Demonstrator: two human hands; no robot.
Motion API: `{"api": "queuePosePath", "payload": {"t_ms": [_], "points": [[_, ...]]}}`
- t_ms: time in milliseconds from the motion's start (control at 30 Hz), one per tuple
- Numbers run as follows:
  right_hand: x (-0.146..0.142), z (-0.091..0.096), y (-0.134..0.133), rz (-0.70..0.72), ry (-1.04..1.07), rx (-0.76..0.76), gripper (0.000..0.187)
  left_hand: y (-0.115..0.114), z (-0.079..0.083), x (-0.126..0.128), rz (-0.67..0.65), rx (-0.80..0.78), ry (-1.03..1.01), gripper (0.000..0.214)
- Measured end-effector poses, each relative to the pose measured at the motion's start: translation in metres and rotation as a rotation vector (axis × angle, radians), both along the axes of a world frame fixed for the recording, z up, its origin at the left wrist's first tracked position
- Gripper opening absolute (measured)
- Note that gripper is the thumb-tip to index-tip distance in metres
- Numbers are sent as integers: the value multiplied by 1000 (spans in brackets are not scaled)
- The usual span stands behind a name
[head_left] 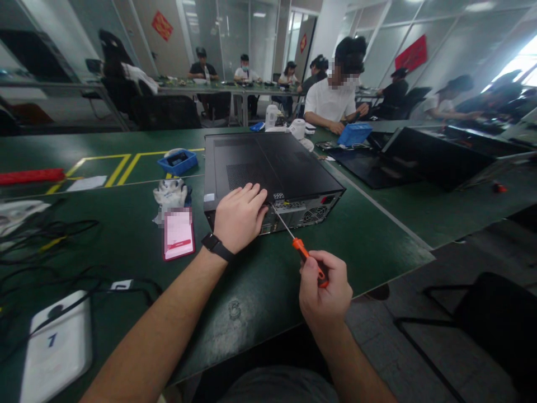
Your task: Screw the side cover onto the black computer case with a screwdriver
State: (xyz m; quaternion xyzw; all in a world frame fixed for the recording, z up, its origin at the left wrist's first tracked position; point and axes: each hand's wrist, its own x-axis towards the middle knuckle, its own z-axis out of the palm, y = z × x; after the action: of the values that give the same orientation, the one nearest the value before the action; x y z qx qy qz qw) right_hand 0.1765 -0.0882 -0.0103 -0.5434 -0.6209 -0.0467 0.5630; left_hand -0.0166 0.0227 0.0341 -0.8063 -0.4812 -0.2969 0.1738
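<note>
A black computer case [268, 168] lies on its side on the green table [251, 291], its rear panel facing me. My left hand [239, 215] rests flat on the near top edge of the case, fingers stretched out, a black watch on the wrist. My right hand [325, 285] is closed round the orange handle of a screwdriver [300, 246]. The metal shaft slants up and left, and its tip touches the rear panel next to my left fingertips.
A phone in a red case [179, 240], white gloves [170, 193] and a blue tray [178, 162] lie left of the case. Black cables [46, 240] and a white device marked 1 [56, 347] sit at the near left. Several people work at tables behind. A chair [482, 324] stands at right.
</note>
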Motion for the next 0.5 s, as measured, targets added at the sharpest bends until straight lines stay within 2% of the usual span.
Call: {"api": "queuePosePath", "payload": {"t_ms": [167, 500], "points": [[0, -2, -1, 7, 69, -44, 15, -1, 1, 0, -2, 12, 2, 34], [-3, -3, -1, 41, 89, -32, 21, 0, 0, 0, -16, 4, -12, 34]]}}
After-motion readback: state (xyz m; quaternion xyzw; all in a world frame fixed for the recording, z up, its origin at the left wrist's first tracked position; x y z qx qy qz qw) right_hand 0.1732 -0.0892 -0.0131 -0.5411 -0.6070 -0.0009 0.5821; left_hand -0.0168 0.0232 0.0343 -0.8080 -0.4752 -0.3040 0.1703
